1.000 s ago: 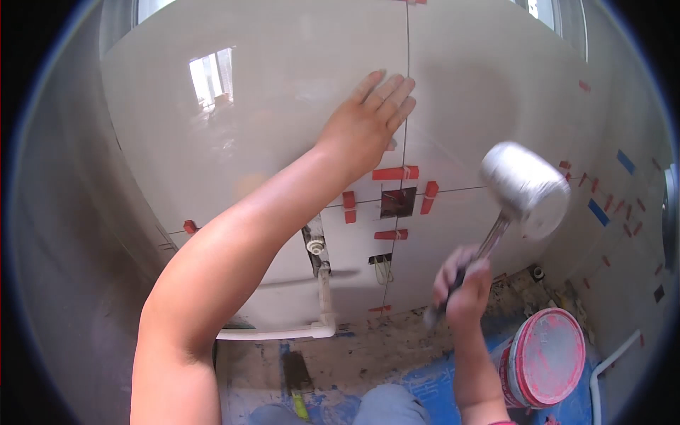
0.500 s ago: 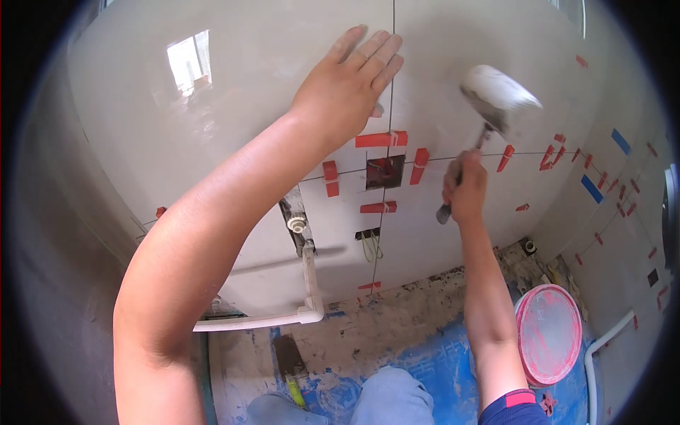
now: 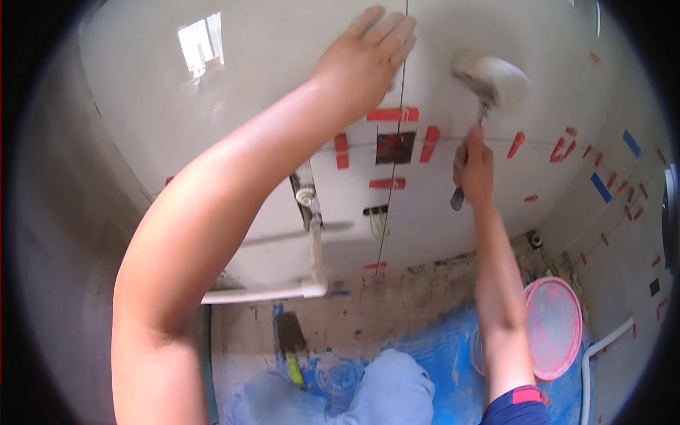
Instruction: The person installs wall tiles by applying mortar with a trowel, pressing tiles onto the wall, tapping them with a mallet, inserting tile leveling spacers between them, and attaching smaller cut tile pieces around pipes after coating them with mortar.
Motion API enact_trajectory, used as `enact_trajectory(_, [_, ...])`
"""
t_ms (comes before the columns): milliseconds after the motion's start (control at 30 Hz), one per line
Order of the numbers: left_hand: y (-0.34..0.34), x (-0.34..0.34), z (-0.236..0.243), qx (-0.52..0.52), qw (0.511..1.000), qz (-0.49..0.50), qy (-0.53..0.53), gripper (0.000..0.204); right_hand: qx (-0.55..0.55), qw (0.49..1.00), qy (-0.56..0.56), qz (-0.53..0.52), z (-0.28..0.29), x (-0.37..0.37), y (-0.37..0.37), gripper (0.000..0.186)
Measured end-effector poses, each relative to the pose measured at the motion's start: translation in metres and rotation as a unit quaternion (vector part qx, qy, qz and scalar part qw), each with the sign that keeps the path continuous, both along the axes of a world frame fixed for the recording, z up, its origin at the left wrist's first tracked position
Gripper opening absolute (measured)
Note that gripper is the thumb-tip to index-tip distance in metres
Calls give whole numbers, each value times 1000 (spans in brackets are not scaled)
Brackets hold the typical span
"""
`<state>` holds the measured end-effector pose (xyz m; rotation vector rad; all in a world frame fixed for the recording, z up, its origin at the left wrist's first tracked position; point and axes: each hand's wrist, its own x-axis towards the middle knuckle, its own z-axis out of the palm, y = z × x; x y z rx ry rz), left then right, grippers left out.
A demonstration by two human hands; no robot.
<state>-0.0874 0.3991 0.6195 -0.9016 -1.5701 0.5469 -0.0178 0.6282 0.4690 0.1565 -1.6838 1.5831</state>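
Note:
High on the glossy off-white wall tile (image 3: 142, 92), my left hand (image 3: 370, 57) lies with fingers extended, its tips beside a vertical seam. Right of that seam, my right hand (image 3: 473, 170) grips a white-headed rubber mallet (image 3: 496, 78) by its handle; the blurred head is over the right tile (image 3: 545, 85), and I cannot tell whether it touches it. Red levelling wedges (image 3: 391, 115) surround a dark square cutout (image 3: 394, 147) below my left hand. Under that are a smaller cutout (image 3: 375, 211) with loose wires and, to the left, a pipe fitting (image 3: 305, 195) in a slot.
White pipe (image 3: 265, 295) runs along the wall's foot. A pink-rimmed bucket lid (image 3: 556, 326) is at lower right, on blue-coated floor (image 3: 453, 354). A trowel (image 3: 290, 336) lies near my knees. The right wall (image 3: 623, 234) carries wedges, blue tape and a bent pipe (image 3: 591, 368).
My right hand has raised the mallet, its head moving up and slightly left across the tile. My left hand stays on the tile near the seam, appearing higher in the view.

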Motion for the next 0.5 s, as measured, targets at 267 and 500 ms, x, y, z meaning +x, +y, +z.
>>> enact_trajectory(267, [-46,58,2,-182,942,210,-189,68,-146,971,-187,34,-103,104,-7,49])
enact_trajectory(500, [-212,191,-168,307,856,6,-415,16,135,858,-463,-175,-373,262,1,28])
